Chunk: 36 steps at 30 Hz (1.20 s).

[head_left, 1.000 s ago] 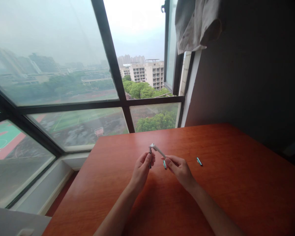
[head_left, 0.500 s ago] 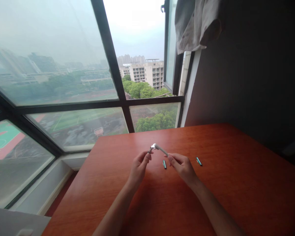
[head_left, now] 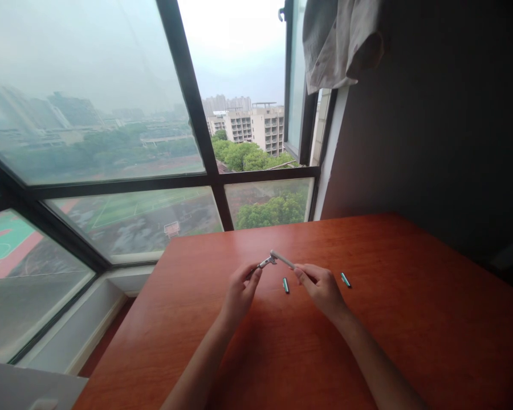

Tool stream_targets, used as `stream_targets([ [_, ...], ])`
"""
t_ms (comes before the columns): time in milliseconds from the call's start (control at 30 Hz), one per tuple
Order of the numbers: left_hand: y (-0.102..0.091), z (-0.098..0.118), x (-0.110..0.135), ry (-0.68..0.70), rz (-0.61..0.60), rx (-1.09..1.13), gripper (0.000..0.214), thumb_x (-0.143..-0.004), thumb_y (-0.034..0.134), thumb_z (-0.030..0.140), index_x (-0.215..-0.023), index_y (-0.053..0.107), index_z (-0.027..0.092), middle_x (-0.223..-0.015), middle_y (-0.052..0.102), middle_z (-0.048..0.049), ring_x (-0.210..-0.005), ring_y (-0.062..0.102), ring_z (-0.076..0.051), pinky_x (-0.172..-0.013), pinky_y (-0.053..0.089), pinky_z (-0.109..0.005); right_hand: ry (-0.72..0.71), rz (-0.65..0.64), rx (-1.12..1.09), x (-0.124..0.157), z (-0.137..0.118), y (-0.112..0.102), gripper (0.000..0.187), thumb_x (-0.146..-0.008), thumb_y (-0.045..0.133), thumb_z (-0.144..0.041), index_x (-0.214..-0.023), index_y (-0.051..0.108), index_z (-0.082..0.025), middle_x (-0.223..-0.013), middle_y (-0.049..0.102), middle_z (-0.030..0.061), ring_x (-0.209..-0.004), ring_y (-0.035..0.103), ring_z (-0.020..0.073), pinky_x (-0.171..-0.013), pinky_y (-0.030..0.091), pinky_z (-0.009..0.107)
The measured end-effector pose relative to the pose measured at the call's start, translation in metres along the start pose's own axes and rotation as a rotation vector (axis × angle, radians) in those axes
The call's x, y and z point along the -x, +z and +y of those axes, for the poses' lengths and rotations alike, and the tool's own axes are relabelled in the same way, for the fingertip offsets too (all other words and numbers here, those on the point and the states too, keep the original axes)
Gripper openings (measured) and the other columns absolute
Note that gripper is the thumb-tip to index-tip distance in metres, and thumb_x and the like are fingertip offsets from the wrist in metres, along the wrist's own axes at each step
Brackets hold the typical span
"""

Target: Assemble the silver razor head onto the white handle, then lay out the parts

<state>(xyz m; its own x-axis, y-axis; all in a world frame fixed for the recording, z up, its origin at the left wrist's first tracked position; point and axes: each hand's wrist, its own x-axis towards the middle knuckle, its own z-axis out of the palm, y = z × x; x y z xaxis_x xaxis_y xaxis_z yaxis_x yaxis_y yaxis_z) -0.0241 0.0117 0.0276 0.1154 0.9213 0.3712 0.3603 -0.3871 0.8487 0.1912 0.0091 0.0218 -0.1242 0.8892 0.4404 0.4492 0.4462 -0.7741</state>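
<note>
My left hand [head_left: 239, 293] is closed on a silver razor handle [head_left: 264, 262], whose forked head points up and to the right, with no blade cartridge on it. In my right hand [head_left: 322, 287], the fingers pinch a slim grey-white stick [head_left: 284, 259] that slants up to the left. Its far tip is beside the razor's head; whether they touch I cannot tell. The stick's exact kind is too small to make out. A green and black razor cartridge [head_left: 286, 285] lies on the table between my hands. Another such cartridge [head_left: 346, 279] rests beyond my right hand.
Both forearms extend over a glossy reddish-brown wooden table [head_left: 188, 341]. Behind it stand dark-framed windows [head_left: 123, 185], one pane swung open. A grey cloth [head_left: 342, 45] hangs at the upper right, next to a dark wall [head_left: 436, 125].
The razor handle has turned in my left hand, so its forked head now shows from another side. The stick's tip has shifted slightly to the right. Both cartridges stay put.
</note>
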Motion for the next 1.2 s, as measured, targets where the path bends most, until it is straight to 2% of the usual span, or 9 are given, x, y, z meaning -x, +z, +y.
stream_targets([
  [200, -0.0021, 0.0003, 0.0, 0.108, 0.02, -0.19, 0.021, -0.09, 0.047, 0.029, -0.097, 0.064, 0.018, -0.085, 0.061, -0.0063, -0.077, 0.055, -0.018, -0.069, 0.044, -0.027, -0.04, 0.037, 0.072, -0.0007, 0.0021, -0.004, 0.03, -0.092, 0.046, -0.034, -0.083, 0.069, -0.017, -0.064, 0.059, 0.0022, -0.06, 0.054, 0.015, -0.056, 0.037, 0.024],
  [400, -0.0021, -0.0021, -0.0003, 0.106, 0.033, -0.21, 0.019, -0.091, 0.046, 0.027, -0.096, 0.062, 0.018, -0.086, 0.061, -0.0064, -0.077, 0.054, -0.018, -0.068, 0.043, -0.027, -0.043, 0.01, 0.065, -0.0004, 0.0027, -0.0031, 0.03, -0.091, 0.047, -0.034, -0.082, 0.069, -0.017, -0.064, 0.059, 0.0016, -0.059, 0.054, 0.0145, -0.055, 0.037, 0.024],
  [1200, -0.001, -0.0003, 0.0001, 0.112, 0.032, -0.229, 0.022, -0.09, 0.047, 0.029, -0.097, 0.064, 0.017, -0.081, 0.061, -0.0063, -0.074, 0.055, -0.018, -0.066, 0.045, -0.026, -0.055, 0.034, 0.102, -0.0003, 0.0029, -0.002, 0.034, -0.092, 0.044, -0.037, -0.085, 0.071, -0.017, -0.066, 0.063, 0.0042, -0.06, 0.056, 0.0165, -0.056, 0.039, 0.026],
])
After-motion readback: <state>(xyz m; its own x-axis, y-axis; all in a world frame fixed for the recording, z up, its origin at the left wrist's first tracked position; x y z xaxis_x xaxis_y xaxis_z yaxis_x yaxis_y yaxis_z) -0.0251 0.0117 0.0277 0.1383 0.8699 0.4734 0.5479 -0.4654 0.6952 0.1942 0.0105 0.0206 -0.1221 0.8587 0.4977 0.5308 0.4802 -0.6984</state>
